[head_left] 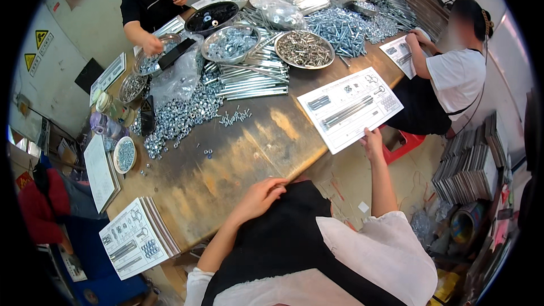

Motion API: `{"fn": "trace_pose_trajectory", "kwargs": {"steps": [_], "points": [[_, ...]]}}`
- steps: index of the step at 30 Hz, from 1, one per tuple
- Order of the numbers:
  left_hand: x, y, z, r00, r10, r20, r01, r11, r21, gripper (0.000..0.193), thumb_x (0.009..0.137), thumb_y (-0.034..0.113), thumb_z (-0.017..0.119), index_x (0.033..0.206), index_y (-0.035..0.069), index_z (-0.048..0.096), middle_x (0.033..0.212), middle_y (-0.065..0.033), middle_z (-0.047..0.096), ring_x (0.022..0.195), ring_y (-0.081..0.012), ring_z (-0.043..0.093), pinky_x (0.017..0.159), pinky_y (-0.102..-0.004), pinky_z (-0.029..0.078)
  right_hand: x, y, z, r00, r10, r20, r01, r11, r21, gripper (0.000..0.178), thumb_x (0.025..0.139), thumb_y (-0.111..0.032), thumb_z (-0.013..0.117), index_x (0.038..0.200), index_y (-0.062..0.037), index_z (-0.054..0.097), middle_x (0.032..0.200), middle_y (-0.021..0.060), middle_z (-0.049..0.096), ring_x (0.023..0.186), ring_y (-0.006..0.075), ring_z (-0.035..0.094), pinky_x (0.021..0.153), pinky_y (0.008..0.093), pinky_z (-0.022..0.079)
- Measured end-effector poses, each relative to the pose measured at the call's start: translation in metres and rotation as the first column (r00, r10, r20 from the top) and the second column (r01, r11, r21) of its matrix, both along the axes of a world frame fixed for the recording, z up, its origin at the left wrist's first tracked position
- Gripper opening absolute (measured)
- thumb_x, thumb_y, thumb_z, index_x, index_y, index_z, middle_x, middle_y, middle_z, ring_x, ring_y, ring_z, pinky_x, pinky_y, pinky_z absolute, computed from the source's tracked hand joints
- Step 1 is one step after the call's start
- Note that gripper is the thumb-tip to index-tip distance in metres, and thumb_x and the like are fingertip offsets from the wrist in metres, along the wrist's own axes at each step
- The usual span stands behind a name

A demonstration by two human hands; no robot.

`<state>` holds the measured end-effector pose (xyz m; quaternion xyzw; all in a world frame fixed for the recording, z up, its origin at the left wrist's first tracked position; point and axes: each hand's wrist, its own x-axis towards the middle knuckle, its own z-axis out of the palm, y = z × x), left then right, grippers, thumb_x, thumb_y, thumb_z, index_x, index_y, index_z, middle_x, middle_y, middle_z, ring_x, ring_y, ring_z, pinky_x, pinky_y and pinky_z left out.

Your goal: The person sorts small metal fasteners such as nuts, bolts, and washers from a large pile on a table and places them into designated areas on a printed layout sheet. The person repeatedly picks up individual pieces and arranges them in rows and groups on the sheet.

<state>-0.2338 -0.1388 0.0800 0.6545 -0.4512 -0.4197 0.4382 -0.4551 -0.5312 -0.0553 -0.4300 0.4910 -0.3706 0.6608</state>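
Note:
My right hand (372, 143) pinches the near edge of a large white card (351, 109) printed with drawings of rods, nuts and clamps. The card lies over the table's right edge, tilted. My left hand (263, 195) rests by the front edge of the worn wooden table (238, 156), its fingers loosely bent and holding nothing. Beyond the card stands a metal bowl of small brownish metal parts (304, 49). Left of it lies a stack of long silvery rods (253, 79), with a few small screws (235, 116) in front.
Loose nuts (181, 116) are heaped on the left, beside a small white bowl of screws (125, 154). A stack of printed cards (139, 237) sits at the near-left corner. One co-worker (153, 0) reaches into a bowl; another (459, 73) holds a card, seated by a red stool (403, 146).

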Motion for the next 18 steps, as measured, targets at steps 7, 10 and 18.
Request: {"fn": "trace_pose_trajectory", "kwargs": {"steps": [7, 10, 18], "points": [[-0.035, -0.012, -0.094, 0.748, 0.036, -0.663, 0.130, 0.971, 0.199, 0.043, 0.111, 0.031, 0.040, 0.139, 0.001, 0.054, 0.100, -0.0071, 0.067, 0.081, -0.0105, 0.066, 0.075, -0.0232, 0.055, 0.032, 0.144, 0.019, 0.987, 0.140, 0.085, -0.148, 0.984, 0.098, 0.038, 0.101, -0.010, 0.055, 0.137, -0.0087, 0.044, 0.124, 0.0092, 0.061, 0.108, 0.0235, 0.066, 0.086, 0.0403, 0.058], [-0.035, 0.013, -0.105, 0.597, 0.202, -0.777, -0.038, 0.974, 0.225, 0.045, 0.111, 0.032, 0.040, 0.138, -0.001, 0.054, 0.099, -0.0067, 0.067, 0.078, -0.0108, 0.065, 0.073, -0.0224, 0.054, 0.044, 0.203, 0.032, 0.979, 0.185, 0.087, -0.198, 0.965, 0.173, 0.037, 0.102, -0.009, 0.054, 0.137, -0.0068, 0.042, 0.122, 0.0124, 0.061, 0.107, 0.0260, 0.067, 0.087, 0.0403, 0.059], [-0.047, 0.135, -0.091, 0.525, 0.480, -0.703, -0.402, 0.868, 0.292, 0.045, 0.110, 0.029, 0.042, 0.118, -0.007, 0.068, 0.082, -0.0024, 0.064, 0.068, -0.0089, 0.057, 0.065, -0.0208, 0.046, 0.052, 0.293, 0.052, 0.816, 0.545, 0.192, -0.570, 0.702, 0.428, 0.037, 0.103, -0.004, 0.049, 0.139, 0.0023, 0.040, 0.126, 0.0213, 0.059, 0.111, 0.0298, 0.067, 0.095, 0.0405, 0.059]]}}
